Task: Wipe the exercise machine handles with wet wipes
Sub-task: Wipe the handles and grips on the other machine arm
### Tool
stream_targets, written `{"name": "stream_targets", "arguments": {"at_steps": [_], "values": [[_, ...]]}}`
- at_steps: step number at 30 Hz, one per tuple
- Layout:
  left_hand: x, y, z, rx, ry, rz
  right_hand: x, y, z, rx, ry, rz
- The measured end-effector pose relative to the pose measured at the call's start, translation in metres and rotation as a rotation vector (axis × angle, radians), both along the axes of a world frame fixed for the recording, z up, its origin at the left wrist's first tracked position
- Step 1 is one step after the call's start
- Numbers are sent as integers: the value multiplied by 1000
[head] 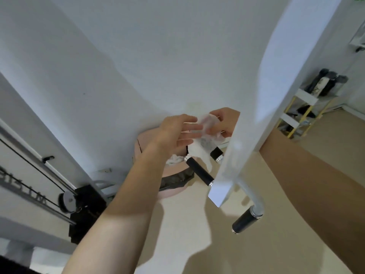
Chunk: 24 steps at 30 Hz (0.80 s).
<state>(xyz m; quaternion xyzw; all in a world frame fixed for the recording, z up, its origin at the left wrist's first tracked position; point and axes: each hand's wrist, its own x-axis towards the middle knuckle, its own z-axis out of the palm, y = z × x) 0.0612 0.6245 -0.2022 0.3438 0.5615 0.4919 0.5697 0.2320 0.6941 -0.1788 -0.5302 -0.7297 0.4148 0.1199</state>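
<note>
- The right hand [225, 121] pinches the wipe [205, 141]; the left hand [177, 131], fingers nearly straight, touches it.
- The handle [199, 171] lies just below the wipe, slanting down-right, nearer the left hand.

The wet wipe [205, 142] hangs between the left hand [175, 131] and right hand [225, 121], just above two handles [199, 172] left of the beam [256, 115] — a third handle [245, 219] lies lower and nearer. Behind the hands a bin [173, 169] stands by the wall [138, 56], a shelf rack [302, 115] far right, a pulley [67, 200] far left.
</note>
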Motion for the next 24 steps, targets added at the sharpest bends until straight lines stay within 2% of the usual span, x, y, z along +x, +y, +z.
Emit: {"name": "stream_targets", "arguments": {"at_steps": [2, 4, 9, 10, 13, 19, 24], "values": [[0, -8, -18, 13, 29, 227, 4, 13, -10, 9, 80, -35], [12, -15, -37, -29, 10, 320, 6, 18, -14, -29, 111, -51], [32, -2, -70, -41, -114, 111, 15, 35, -20, -33, 158, -68], [32, 3, -75, -14, -95, 60, 16, 36, -19, -33, 156, -71], [27, 18, -90, 48, 128, -53, 23, 41, -20, -54, 140, -32], [17, 45, -100, -105, 243, -34, 27, 45, -31, 2, 64, -30], [38, 56, -90, -138, 337, 91, 20, 42, -47, -116, 137, -75]]}}
